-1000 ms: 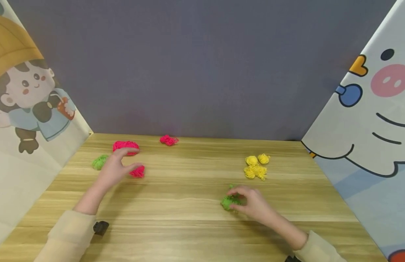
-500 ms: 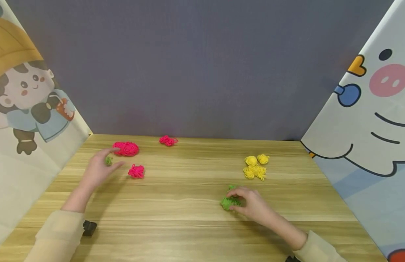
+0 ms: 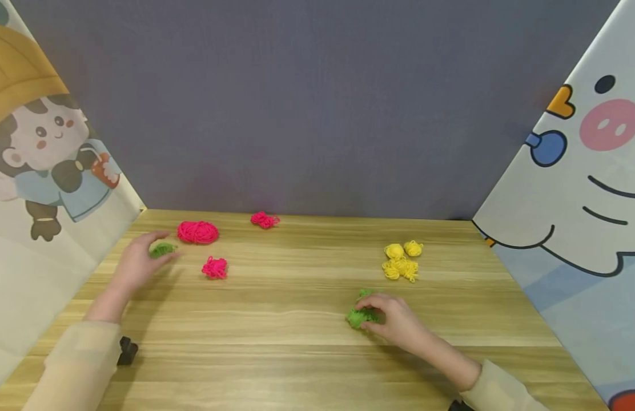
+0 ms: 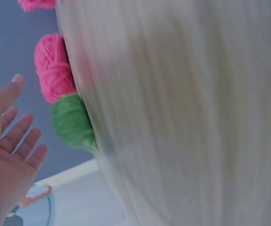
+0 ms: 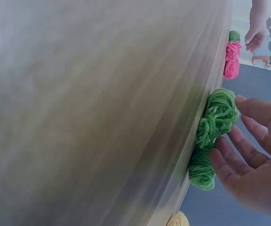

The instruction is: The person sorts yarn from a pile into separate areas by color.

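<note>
My left hand [image 3: 135, 262] hovers at the far left with fingers spread around a small green yarn bundle [image 3: 162, 249]. In the left wrist view a gap shows between its fingertips and that green yarn [image 4: 72, 121]. To the right of it lie a large pink yarn ball [image 3: 197, 232] and a smaller pink yarn bundle [image 3: 214, 268]. On the right side of the table, my right hand [image 3: 400, 322] has its loosely bent fingertips at a green yarn bundle [image 3: 356, 319]. The right wrist view shows the thumb right at one green bundle [image 5: 220, 110], with another [image 5: 202, 169] by the little finger.
Another pink yarn bundle [image 3: 264, 220] lies near the table's back edge, by the grey panel [image 3: 317, 114]. Several yellow yarn balls [image 3: 400, 269] sit behind the right hand. Printed panels stand at left [image 3: 19, 274] and right [image 3: 533, 217] of the wooden table [image 3: 286, 354].
My left hand has moved left from over the pink yarn to the green bundle, uncovering both pink pieces. My right hand stays at its green yarn.
</note>
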`<action>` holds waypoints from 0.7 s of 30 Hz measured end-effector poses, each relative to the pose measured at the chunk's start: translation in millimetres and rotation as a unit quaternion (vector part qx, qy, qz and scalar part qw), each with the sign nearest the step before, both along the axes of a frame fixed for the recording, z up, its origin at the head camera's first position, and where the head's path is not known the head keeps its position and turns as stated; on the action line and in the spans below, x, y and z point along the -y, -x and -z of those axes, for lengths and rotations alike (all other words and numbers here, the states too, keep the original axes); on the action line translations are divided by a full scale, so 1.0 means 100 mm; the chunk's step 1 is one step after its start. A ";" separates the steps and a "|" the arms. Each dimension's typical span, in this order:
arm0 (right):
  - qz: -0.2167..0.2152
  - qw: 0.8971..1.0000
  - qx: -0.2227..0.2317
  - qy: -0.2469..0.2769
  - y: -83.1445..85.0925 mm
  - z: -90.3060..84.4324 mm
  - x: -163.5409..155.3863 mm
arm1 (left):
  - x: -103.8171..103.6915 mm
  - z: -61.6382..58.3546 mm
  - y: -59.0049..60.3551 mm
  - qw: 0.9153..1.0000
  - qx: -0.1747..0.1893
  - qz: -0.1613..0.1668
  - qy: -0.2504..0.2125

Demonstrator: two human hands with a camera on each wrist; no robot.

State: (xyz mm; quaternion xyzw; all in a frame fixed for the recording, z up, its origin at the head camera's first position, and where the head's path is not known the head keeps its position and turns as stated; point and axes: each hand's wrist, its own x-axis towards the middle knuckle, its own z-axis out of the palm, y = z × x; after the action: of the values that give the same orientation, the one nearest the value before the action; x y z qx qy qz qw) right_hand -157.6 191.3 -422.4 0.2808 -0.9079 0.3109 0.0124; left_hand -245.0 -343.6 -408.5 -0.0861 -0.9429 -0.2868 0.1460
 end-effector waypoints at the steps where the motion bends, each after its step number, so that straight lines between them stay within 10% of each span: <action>1: -0.001 1.000 0.002 -0.001 0.00 0.00 0.00 | 0.03 0.01 0.00 1.000 0.005 -0.001 0.003; 21: -0.008 1.000 -0.010 -0.025 0.06 0.03 -0.01 | 0.31 0.10 0.09 0.997 0.057 -0.012 0.048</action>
State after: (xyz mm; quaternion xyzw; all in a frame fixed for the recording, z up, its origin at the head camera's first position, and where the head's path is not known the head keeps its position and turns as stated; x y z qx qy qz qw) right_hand -163.2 192.2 -425.4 0.2913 -0.9131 0.2851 0.0119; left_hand -253.9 -374.9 -418.1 -0.0650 -0.9634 -0.2433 0.0916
